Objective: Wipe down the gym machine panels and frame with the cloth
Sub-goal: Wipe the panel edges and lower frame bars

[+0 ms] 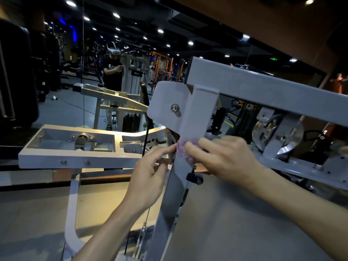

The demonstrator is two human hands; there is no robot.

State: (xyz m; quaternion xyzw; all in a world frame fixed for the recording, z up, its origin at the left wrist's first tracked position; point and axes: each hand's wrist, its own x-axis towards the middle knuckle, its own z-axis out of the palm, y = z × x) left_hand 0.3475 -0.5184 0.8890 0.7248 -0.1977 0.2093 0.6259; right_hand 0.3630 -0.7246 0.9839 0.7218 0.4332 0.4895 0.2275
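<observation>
A small purple cloth [183, 147] is pressed against the grey upright post [180, 166] of the gym machine frame, just below the joint where the post meets the horizontal top beam [263, 87]. The cloth is gripped by the right hand [222, 157], whose fingers are curled over it against the post's face, so that only a bunched edge of fabric is seen. The left hand [150, 172] is held at the post's left edge, its fingers loosely bent and its fingertips touching the metal near the cloth; nothing is held in it. A flat grey panel [167, 104] with a bolt [175, 107] is fixed to the post's upper left side. A black knob [195, 178] projects from the post just below the right hand. A metal pulley wheel [267, 134] is seen behind the frame on the right. A large mirror [56, 63] is seen at the left, in which a person [113, 70] wearing a headset is reflected.
</observation>
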